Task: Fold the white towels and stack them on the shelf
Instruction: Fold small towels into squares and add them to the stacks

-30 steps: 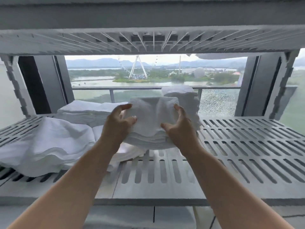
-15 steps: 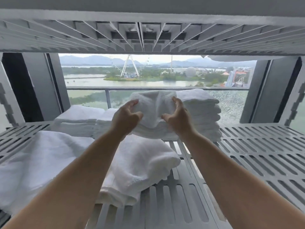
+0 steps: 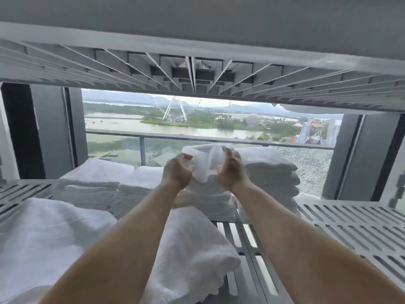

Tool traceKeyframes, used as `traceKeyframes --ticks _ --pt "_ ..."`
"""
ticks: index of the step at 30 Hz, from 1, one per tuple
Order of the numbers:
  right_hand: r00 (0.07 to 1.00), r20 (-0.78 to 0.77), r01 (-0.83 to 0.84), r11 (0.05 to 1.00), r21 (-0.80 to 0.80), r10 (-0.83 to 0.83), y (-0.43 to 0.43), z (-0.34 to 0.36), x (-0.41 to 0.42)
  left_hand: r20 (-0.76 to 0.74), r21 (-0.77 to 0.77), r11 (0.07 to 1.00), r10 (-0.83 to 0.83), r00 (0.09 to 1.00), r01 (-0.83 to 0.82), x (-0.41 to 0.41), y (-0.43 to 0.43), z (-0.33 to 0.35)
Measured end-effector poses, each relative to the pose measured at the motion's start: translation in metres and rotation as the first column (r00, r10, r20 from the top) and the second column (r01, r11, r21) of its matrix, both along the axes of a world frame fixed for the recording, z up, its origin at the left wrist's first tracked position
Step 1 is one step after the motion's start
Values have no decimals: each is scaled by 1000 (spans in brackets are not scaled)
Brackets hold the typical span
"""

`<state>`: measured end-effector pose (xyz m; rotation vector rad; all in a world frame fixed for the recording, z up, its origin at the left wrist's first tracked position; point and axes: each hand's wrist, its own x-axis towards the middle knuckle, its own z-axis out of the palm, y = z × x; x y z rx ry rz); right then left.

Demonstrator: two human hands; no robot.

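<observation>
Shelf (image 3: 350, 227) of slotted grey plastic, spanning the whole lower view, partly stocked. Stacks of folded towels along the back edge: a tall stack (image 3: 271, 172) at about 1 o'clock from the hands, a middle stack (image 3: 206, 200) right under them, two lower stacks (image 3: 94, 183) out at 9 o'clock. Looks like well past the start, though not finished, judging by the loose heap (image 3: 65, 238) of unfolded white towels at 7 o'clock, filling the near left of the shelf. Right half of the shelf bare.

Folded towel (image 3: 208, 159) now at the top of the middle stack, at 12 o'clock, touching the tall stack beside it. White terry, thick and soft, top layer rumpled and peaked between the hands rather than flat; edges below lying in fairly even layers.

Left hand (image 3: 177, 172) and right hand (image 3: 232, 170) cupped at either side of that towel, fingers curled, thumbs up; gripping or merely steadying, cannot tell. Likely remaining: settling this one flat, then folding the heap.
</observation>
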<state>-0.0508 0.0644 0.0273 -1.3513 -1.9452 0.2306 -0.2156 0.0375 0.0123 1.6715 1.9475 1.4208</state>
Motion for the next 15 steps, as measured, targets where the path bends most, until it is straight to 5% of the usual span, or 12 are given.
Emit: traceKeyframes --ticks 3,11,15 --pt "989 144 37 996 -80 -25 8 -19 0 -24 -162 987 -27 999 23 -3 8 -15" --pt "995 94 23 989 146 -37 14 -13 -6 -152 -11 999 -40 988 39 0 19 0" --pt "984 180 -21 999 50 12 22 -19 8 -157 -97 995 -12 987 -3 0 27 -5"
